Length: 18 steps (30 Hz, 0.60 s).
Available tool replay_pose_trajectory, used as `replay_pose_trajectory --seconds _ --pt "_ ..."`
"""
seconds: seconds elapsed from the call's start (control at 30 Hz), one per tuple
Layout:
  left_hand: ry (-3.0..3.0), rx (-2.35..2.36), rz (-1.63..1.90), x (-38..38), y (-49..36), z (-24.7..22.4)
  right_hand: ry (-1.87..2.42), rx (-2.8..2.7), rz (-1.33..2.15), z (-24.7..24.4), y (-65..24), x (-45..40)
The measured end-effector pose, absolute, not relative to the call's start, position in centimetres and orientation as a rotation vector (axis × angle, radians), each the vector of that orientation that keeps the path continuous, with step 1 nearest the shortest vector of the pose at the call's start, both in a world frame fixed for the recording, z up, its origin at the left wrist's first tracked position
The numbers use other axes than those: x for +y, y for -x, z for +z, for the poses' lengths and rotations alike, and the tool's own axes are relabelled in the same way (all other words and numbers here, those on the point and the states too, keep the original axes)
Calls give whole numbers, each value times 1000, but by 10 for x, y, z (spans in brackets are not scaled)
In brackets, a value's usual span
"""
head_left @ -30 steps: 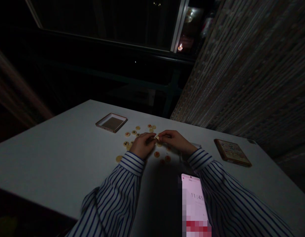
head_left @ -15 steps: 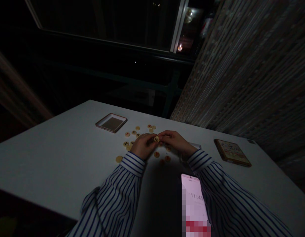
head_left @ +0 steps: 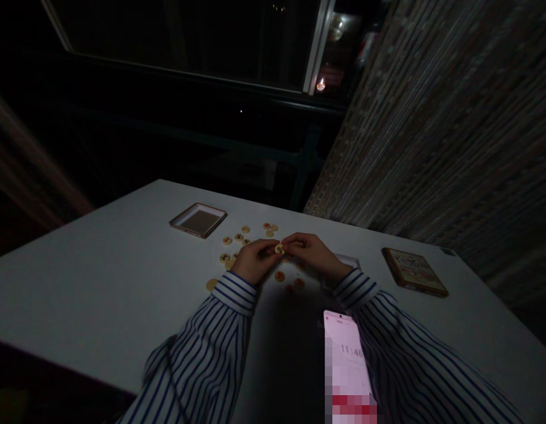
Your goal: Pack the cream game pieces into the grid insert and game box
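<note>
Between my two hands is a round, pale xiangqi piece (head_left: 280, 249) with a dark character on its face. My left hand (head_left: 255, 259) pinches it from the left, and the fingers of my right hand (head_left: 314, 253) grip its right side. More xiangqi pieces lie scattered around: several with dark marks, such as one piece (head_left: 224, 258), are left of my left hand. Red-marked ones, such as another piece (head_left: 298, 284), lie below my hands. A small cluster of pieces (head_left: 270, 234) sits just beyond my fingertips. Some pieces are partly hidden behind my left hand.
An open shallow box lid (head_left: 179, 225) rests at the back left of the white table (head_left: 100, 282). A flat decorated box (head_left: 414, 272) lies at the right. Behind my right wrist is a pale tray (head_left: 350, 260). A lit phone (head_left: 346, 335) lies near my right forearm. String curtains (head_left: 414, 118) hang beyond.
The piece has turned slightly between my fingers, so its character shows at another angle. Both hands stay almost in place, and the phone's clock display has advanced.
</note>
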<state>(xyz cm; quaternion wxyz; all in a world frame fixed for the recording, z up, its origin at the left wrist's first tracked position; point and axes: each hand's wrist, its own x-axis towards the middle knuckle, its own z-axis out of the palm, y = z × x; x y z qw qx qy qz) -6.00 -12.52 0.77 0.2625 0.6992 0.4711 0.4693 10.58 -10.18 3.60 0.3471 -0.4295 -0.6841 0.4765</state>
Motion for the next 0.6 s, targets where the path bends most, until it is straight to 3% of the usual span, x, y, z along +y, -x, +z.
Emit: replay_pose_trajectory --seconds 0.27,0.6 --pt "-1704 1273 1271 -122 60 2 1061 -1977 1028 27 -113 -102" --pt "-1616 1507 1384 -114 69 -4 1314 -2273 713 15 -127 -110"
